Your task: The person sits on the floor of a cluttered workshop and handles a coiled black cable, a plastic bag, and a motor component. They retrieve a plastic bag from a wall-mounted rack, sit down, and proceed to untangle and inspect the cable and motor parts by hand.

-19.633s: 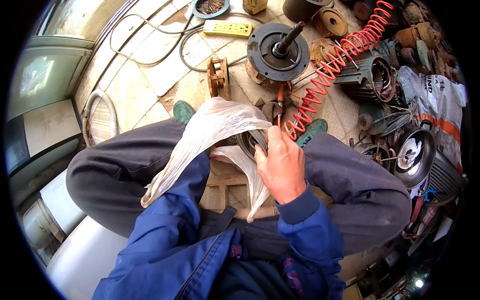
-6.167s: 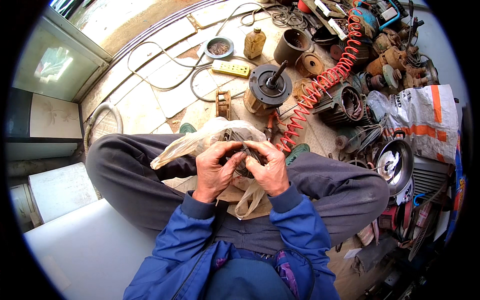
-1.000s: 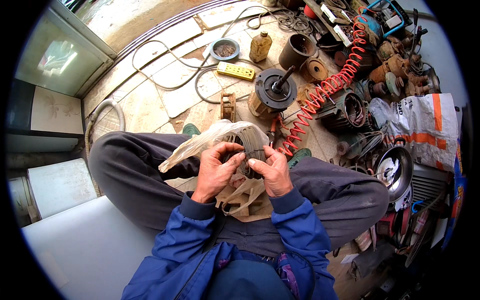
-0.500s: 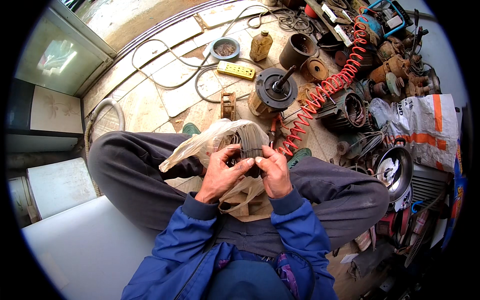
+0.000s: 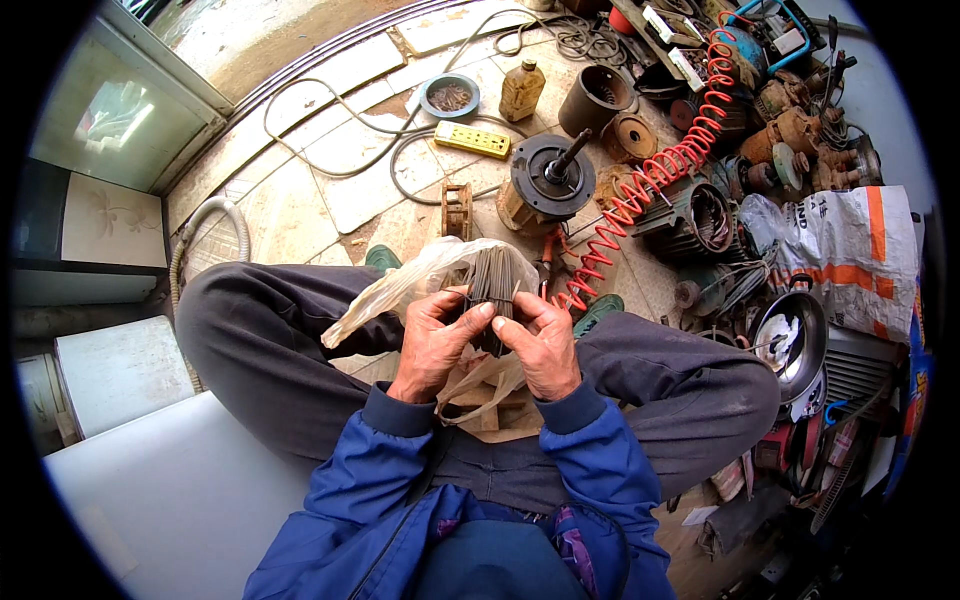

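Observation:
A bundle of thin grey sticks or tubes [image 5: 492,274], bound round its middle with a dark tie, sits between my two hands over my lap. My left hand [image 5: 432,345] grips it from the left, thumb lying across the near side. From the right, my right hand [image 5: 546,350] closes on it, its thumb tip nearly meeting the left one. Behind and beneath the bundle hangs a crumpled translucent plastic bag [image 5: 385,302], its loose end spreading left over my knee. The lower part of the bundle is partly hidden by my fingers.
Ahead on the tiles stand a motor part with an upright shaft [image 5: 552,178], a yellow power strip [image 5: 472,140], a grey bowl [image 5: 435,103] and a bottle [image 5: 522,92]. A red coiled hose [image 5: 692,148] runs past motor parts on the right. A white surface [image 5: 190,490] lies left.
The bundle has turned slightly and its sticks now fan more upright. Both thumbs have shifted a little up and left on it. The bag has barely moved.

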`<state>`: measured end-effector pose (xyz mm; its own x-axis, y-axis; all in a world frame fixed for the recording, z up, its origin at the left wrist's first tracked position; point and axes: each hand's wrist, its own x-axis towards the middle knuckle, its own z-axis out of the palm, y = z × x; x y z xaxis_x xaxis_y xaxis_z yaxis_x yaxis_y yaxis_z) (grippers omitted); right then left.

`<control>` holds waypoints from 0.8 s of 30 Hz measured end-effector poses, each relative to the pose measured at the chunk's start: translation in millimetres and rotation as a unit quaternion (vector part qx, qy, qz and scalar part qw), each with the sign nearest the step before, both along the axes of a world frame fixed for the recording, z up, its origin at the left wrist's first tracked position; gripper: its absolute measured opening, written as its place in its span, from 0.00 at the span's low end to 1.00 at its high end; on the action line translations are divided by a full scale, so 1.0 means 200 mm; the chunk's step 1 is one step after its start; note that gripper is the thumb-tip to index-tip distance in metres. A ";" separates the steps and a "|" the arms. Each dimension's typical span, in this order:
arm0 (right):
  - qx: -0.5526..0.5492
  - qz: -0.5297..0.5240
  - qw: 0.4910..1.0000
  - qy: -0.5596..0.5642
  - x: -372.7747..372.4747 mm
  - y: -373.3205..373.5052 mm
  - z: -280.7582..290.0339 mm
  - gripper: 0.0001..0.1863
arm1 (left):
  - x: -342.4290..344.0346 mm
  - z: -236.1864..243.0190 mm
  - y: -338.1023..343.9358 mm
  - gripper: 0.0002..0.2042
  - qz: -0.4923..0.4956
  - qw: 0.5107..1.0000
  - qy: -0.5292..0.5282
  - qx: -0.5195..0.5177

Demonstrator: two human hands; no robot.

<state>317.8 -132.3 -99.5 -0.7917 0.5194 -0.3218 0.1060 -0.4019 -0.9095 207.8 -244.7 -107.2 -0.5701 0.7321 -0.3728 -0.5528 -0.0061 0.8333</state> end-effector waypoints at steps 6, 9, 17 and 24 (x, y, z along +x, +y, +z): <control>0.112 -0.015 0.992 -0.057 0.00 -0.01 -0.03 0.08 | 0.02 -0.07 0.02 0.10 0.013 0.996 0.089 -0.029; 0.152 -0.017 0.984 -0.086 0.00 -0.01 0.01 0.09 | 0.02 -0.06 0.02 0.09 0.013 0.994 0.098 -0.040; 0.183 -0.031 0.977 -0.106 0.00 0.00 0.03 0.10 | -0.03 -0.05 -0.02 0.08 -0.029 0.999 0.000 -0.044; 0.016 -0.046 0.998 -0.048 0.01 0.02 0.00 0.09 | -0.03 -0.08 -0.02 0.07 -0.039 0.992 -0.118 0.019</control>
<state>319.8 -128.0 -100.2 -0.7069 0.5990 -0.3762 0.1573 -0.3853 -0.9093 202.0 -249.0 -122.8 -0.4110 0.7863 -0.4613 -0.7331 0.0156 0.6799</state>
